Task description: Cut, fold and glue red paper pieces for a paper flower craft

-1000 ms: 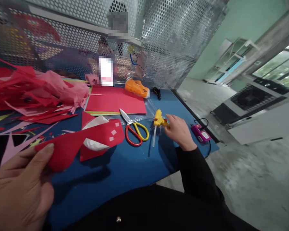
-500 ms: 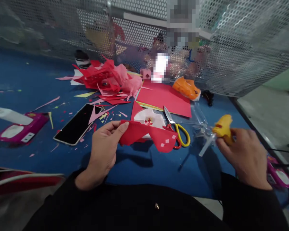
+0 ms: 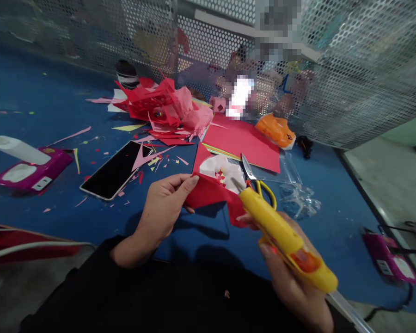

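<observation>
Gluing judged underway: red paper point(image 3: 208, 195) is being pinched by the left hand point(image 3: 161, 208), glue gun point(image 3: 280, 231) being clasped by the right hand point(image 3: 294, 286) fingers point(image 3: 267, 252), nozzle toward 11 o'clock; steady placement required.

Blue table point(image 3: 38, 92), phone point(image 3: 116, 169), scissors point(image 3: 256, 182), red paper sheet point(image 3: 242, 141), scraps point(image 3: 159, 108)

The right hand point(image 3: 291, 273) has brought the glue gun point(image 3: 280, 233) to the red paper point(image 3: 211, 194).

A black phone point(image 3: 115, 170) lies face up on the blue table point(image 3: 38, 92), a heap of red and pink scraps point(image 3: 166, 108) behind it. Scissors point(image 3: 249, 173) lie by a red sheet point(image 3: 242, 141), an orange tool point(image 3: 276, 131) just beyond. 2 magenta packs point(image 3: 31, 170) lie far left and far right.
</observation>
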A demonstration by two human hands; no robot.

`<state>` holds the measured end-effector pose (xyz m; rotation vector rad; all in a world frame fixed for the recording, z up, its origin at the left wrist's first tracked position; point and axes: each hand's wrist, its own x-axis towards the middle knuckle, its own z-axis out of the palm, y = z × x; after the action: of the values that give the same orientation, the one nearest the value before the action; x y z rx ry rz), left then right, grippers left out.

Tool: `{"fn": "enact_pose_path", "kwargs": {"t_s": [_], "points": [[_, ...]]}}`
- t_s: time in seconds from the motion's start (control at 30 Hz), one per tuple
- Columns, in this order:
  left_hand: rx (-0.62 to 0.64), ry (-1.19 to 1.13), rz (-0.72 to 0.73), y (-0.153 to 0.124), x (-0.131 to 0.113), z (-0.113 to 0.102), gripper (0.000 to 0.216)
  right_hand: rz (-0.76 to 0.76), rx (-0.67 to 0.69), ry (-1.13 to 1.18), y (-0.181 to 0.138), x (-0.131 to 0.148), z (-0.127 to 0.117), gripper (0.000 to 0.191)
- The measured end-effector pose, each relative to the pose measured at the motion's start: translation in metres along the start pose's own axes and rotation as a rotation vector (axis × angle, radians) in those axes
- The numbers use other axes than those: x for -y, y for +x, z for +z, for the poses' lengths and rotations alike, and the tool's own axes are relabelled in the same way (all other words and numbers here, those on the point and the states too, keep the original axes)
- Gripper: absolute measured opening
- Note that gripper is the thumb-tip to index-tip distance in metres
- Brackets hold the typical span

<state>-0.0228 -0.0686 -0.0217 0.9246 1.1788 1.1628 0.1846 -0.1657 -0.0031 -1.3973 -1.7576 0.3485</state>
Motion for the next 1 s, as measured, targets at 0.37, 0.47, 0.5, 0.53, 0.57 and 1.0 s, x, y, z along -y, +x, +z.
{"fn": "enact_pose_path", "kwargs": {"t_s": [0.37,0.47,0.5,0.53,0.57,1.0], "points": [[0.194,-0.092,0.003,-0.001,0.007,-0.006,0.020,-0.288,0.029,-0.192,0.009,-0.012,0.040,0.021],[0.194,-0.092,0.011,-0.002,0.007,-0.005,0.018,-0.260,0.039,-0.211,0.008,-0.014,0.041,0.017],[0.198,-0.094,0.012,-0.002,0.006,-0.005,0.017,-0.249,0.043,-0.211,0.007,-0.013,0.041,0.017],[0.203,-0.094,0.011,-0.002,0.006,-0.005,0.016,-0.238,0.046,-0.211,0.007,-0.013,0.040,0.017],[0.210,-0.093,0.011,-0.003,0.005,-0.005,0.016,-0.227,0.053,-0.212,0.007,-0.012,0.040,0.017],[0.210,-0.004,0.005,-0.004,0.006,-0.005,0.030,-0.168,0.066,-0.234,0.008,-0.008,0.039,0.012]]}}
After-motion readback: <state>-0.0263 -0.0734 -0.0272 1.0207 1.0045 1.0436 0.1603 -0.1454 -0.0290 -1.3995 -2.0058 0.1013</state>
